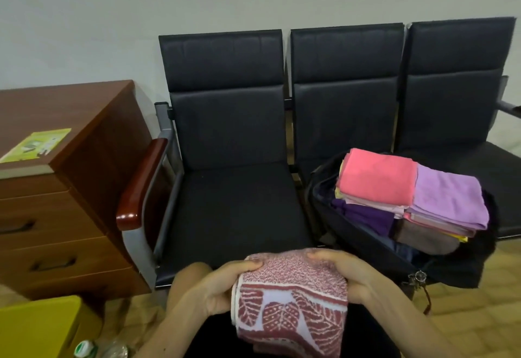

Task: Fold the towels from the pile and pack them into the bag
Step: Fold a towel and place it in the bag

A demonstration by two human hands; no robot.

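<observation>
Black waiting-room chairs [236,188] line a pale wall. Left hand [222,287] and right hand [342,274] each clasp a side of the folded red leaf-patterned towel [290,307], fingers curled over its top edge. Beside them, an open dark bag [363,242] on the middle seat holds stacked folded towels [408,191].

Towel [293,304] gripped between left hand [222,287] and right hand [344,276]: dusty red and white, leaf pattern. Bag [366,247], just beyond the right hand: black. Folded towels in it: coral pink [377,177], lilac [448,197], dark purple [363,214], brown [423,238].
</observation>
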